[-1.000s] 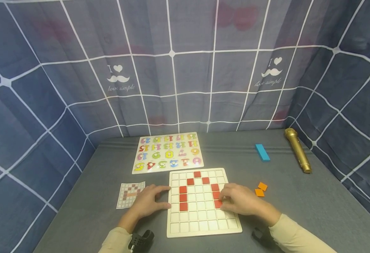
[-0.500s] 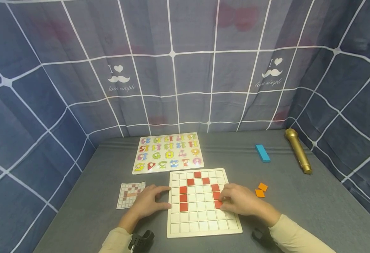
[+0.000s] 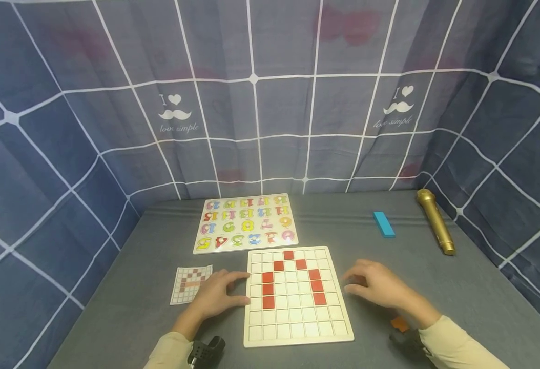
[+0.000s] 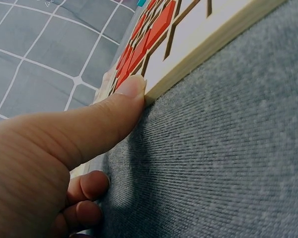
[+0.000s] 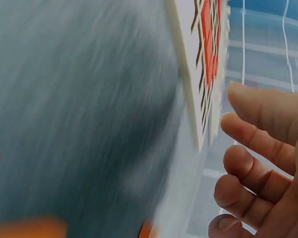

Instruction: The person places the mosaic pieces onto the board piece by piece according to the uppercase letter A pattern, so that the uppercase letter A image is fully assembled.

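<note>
A cream grid board point(image 3: 297, 328) lies flat, with several red square tiles point(image 3: 268, 289) set in an arch shape. My left hand point(image 3: 214, 294) rests at the board's left side; its thumb point(image 4: 114, 109) touches the edge while the other fingers curl loosely below. To the right of the board, my right hand point(image 3: 376, 282) hovers apart from it. In the right wrist view nothing sits between its loosely bent fingers point(image 5: 238, 161). Orange pieces point(image 3: 399, 324) show beside the right wrist, partly covered by it.
A printed pattern card point(image 3: 187, 284) lies left of the board, partly under the left hand. Behind stands no gap to speak of before a number puzzle point(image 3: 247, 225). A blue block point(image 3: 383, 224) and a gold microphone point(image 3: 436, 220) lie at the back right.
My right hand has let go of the red tile at the board's right column and moved right, off the board, now covering where two orange tiles showed. The left hand stays put.
</note>
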The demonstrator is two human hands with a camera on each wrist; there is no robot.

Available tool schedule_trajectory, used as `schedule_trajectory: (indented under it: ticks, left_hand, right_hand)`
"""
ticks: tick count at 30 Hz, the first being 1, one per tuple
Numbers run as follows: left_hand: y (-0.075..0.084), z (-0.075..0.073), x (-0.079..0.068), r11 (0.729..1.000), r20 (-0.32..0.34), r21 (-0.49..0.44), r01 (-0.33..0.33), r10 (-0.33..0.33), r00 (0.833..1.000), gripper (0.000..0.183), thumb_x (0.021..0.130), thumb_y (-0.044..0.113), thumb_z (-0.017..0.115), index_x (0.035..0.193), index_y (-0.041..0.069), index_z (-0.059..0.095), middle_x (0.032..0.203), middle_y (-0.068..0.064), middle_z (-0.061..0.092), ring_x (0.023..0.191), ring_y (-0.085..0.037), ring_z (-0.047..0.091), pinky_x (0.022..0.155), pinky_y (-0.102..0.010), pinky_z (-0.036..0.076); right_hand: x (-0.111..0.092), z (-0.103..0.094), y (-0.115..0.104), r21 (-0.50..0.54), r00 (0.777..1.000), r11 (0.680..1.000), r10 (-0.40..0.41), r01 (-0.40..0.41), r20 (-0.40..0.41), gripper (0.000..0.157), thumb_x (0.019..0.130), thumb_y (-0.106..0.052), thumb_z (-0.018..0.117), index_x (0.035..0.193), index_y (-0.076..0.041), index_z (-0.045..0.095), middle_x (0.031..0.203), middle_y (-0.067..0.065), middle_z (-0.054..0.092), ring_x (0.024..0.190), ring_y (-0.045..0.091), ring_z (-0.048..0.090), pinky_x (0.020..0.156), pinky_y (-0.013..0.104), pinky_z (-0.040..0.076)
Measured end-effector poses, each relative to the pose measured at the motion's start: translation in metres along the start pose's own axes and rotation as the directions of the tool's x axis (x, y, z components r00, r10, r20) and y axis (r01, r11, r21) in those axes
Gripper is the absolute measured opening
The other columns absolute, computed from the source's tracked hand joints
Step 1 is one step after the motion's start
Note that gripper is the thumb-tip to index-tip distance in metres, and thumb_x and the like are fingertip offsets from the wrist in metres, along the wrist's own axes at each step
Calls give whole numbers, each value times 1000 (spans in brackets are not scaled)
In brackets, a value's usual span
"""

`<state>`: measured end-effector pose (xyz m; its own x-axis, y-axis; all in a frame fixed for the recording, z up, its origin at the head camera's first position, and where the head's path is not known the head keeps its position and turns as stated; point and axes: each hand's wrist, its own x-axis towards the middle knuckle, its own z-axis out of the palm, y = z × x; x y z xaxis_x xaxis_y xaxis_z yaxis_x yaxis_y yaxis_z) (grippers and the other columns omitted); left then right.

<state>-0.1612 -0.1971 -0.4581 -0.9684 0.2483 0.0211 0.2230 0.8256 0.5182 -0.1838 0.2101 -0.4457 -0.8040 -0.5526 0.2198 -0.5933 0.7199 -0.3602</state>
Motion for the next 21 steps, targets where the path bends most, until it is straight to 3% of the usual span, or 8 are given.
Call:
schedule_trajectory:
  ticks: [9, 15, 21]
  left_hand:
    - [-1, 2, 1, 1000, 5, 4, 20, -20, 1000, 63, 71, 51, 83, 126, 25, 66, 82, 6, 48, 75, -10, 39, 65, -26, 33]
    - [1, 0, 1, 1000, 0, 6, 18, -18, 1000, 62, 70, 49, 83, 125, 25, 67, 82, 6, 49, 75, -10, 40, 65, -26, 34]
    - [1, 0, 1, 1000, 5, 2, 17, -17, 1000, 62, 71, 49, 83, 125, 24, 67, 83, 6, 50, 76, -10, 40, 65, -26, 34]
  right_hand:
    - [-36, -22, 46, -18, 984, 985, 168, -170, -62, 19, 83, -26, 78, 98, -16, 75, 84, -12, 61, 72, -4, 47, 62, 23, 41]
    - [-51, -31, 63, 2, 961, 961, 276, -276, -32, 25, 84, -25, 77, 106, -12, 74, 78, -10, 54, 68, -3, 41, 58, 22, 35]
    - [-55, -32, 71, 11, 956, 956, 293, -293, 21, 28, 85, -22, 75, 111, -11, 73, 77, -8, 51, 68, -1, 38, 58, 23, 32]
